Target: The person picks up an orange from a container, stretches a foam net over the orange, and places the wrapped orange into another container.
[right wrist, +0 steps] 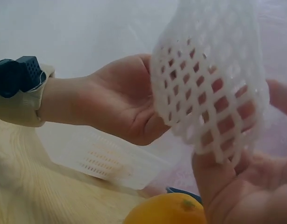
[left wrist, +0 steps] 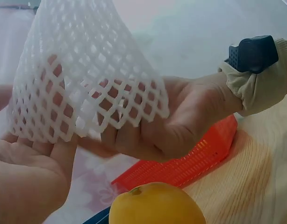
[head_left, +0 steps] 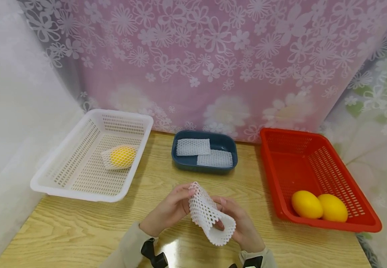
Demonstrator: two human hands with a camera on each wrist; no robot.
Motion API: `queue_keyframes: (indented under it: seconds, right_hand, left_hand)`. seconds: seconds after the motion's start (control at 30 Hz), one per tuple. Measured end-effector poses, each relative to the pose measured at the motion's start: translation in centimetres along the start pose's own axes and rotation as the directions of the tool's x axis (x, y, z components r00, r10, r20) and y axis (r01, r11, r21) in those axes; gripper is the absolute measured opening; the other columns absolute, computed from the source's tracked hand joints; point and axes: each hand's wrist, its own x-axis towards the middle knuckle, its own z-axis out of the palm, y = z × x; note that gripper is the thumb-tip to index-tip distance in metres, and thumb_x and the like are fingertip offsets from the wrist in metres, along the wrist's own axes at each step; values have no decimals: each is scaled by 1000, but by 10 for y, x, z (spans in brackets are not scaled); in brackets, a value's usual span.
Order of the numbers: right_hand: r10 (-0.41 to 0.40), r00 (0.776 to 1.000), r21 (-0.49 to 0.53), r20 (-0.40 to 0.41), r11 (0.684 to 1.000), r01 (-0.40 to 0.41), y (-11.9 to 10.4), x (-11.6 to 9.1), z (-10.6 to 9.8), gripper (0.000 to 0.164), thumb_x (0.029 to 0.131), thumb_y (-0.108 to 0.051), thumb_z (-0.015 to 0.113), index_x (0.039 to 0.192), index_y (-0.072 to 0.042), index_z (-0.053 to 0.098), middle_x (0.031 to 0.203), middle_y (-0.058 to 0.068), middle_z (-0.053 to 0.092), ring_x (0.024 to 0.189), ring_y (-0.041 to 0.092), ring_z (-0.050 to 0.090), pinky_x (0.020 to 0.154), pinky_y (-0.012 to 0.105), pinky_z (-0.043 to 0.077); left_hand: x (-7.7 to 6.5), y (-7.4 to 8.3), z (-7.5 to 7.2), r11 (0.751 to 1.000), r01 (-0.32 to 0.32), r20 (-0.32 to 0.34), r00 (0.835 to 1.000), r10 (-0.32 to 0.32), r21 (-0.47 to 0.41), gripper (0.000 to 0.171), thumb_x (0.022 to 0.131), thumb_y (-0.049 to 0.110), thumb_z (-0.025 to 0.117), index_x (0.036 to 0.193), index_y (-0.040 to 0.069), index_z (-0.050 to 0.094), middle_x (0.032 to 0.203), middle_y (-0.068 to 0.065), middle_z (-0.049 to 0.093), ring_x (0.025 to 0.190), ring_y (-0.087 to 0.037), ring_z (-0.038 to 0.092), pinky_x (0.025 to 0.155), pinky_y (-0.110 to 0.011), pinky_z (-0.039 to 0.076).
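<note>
A white foam fruit net (head_left: 200,208) is held up between both hands over the front of the table, its wide open end towards me and to the right. My left hand (head_left: 169,209) pinches its farther end between thumb and fingers. On the other side my right hand (head_left: 247,229) grips the net near the mouth, and a fingertip shows inside the opening. Both wrist views show the net's mesh spread over fingers. Below the hands there, a yellow fruit (left wrist: 155,205) with a stem scar appears; the hands and net hide it in the head view.
On the left stands a white basket (head_left: 89,197) holding a yellow fruit in a net (head_left: 123,156). A dark blue tray (head_left: 203,169) with two flat foam nets (head_left: 193,147) stands at the back middle. The red basket (head_left: 290,163) on the right contains two yellow fruits (head_left: 307,204).
</note>
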Motion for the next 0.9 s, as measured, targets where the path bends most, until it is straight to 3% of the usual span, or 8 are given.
queue_keyframes:
  seconds: [0.1, 0.2, 0.3, 0.43, 0.67, 0.77, 0.9]
  right_hand:
    - [-5, 997, 14, 75, 1000, 4, 3, -1, -2, 33, 107, -18, 37, 118, -8, 68, 100, 0, 69, 84, 9, 64, 72, 19, 51]
    - [-48, 993, 26, 104, 999, 45, 5, -1, -3, 29, 105, -14, 41, 116, -9, 68, 104, 0, 69, 92, 9, 65, 79, 21, 52]
    - [-107, 992, 27, 68, 994, 105, 6, 0, -5, 31, 105, -8, 38, 119, -7, 66, 111, 1, 69, 102, 11, 65, 87, 23, 51]
    - [-151, 988, -3, -34, 988, 151, 4, 1, -4, 37, 106, -5, 29, 118, -6, 64, 108, 1, 69, 100, 11, 64, 86, 23, 51]
    - [-117, 964, 5, -237, 993, 122, -1, 3, 0, 39, 109, -11, 30, 108, -10, 69, 99, -2, 67, 91, 8, 61, 80, 20, 49]
    - [-100, 936, 32, -339, 993, 117, -1, 4, 0, 36, 109, -14, 34, 105, -11, 70, 98, -2, 64, 87, 8, 59, 76, 19, 48]
    - [-87, 877, 32, -472, 993, 115, 2, 6, -3, 29, 108, -16, 40, 101, -10, 68, 94, -2, 60, 81, 7, 55, 71, 18, 47]
  left_hand:
    - [0, -1, 0, 1000, 12, -2, 1000, -12, -9, 28, 105, 9, 40, 113, 8, 67, 103, -1, 68, 93, -10, 67, 79, -22, 54]
    - [1, -3, -1, 997, 74, -35, 997, -74, 21, 27, 104, 8, 41, 113, 6, 66, 103, -3, 69, 93, -11, 68, 78, -23, 55]
    - [2, -5, -1, 983, 167, -100, 982, -159, 74, 23, 103, 11, 45, 111, 6, 66, 99, -4, 70, 89, -12, 69, 75, -24, 56]
    - [3, -7, -2, 961, 249, -182, 957, -225, 122, 20, 102, 14, 49, 107, 7, 66, 95, -3, 69, 83, -10, 68, 73, -23, 55]
    - [7, -10, -9, 955, 282, -303, 922, -241, 98, 20, 102, 17, 50, 105, 8, 67, 94, -2, 67, 81, -8, 64, 72, -22, 54]
    - [8, -10, -11, 950, 301, -330, 907, -260, 78, 22, 102, 19, 50, 110, 6, 65, 96, -2, 67, 81, -9, 63, 72, -22, 53]
    - [9, -14, -16, 940, 334, -374, 882, -288, 65, 26, 102, 20, 49, 116, 1, 62, 98, -2, 67, 81, -9, 63, 71, -22, 54]
